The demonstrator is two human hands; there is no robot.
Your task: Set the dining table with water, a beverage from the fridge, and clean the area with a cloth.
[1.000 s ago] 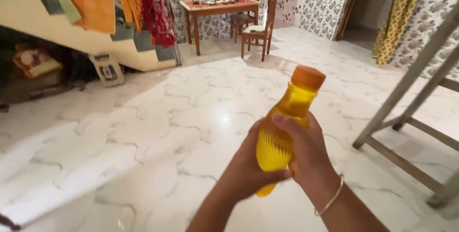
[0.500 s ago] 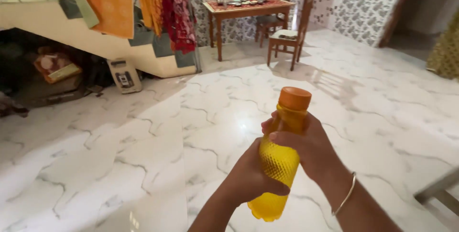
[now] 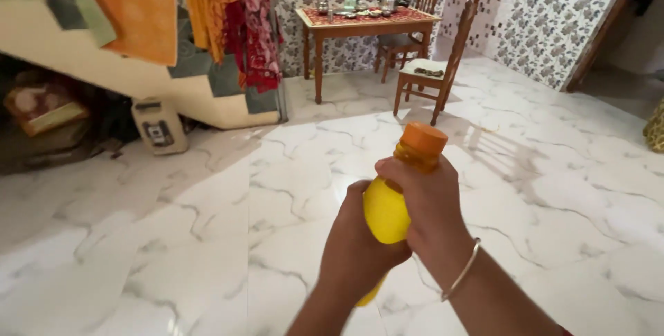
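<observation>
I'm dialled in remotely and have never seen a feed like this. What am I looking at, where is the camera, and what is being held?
There is no machine here. The single view comes from a camera worn on a person's head, looking down and forward, so the two bare arms rising from the bottom edge are the wearer's own. Both hands grip a yellow plastic bottle with an orange cap: the left hand wraps its lower body and the right hand, with a thin bangle on that wrist, closes round it just under the cap. Below them is a white marble floor. Further back stand a wooden table with small items on it, two wooden chairs, and cloths hanging over a stair edge.
</observation>
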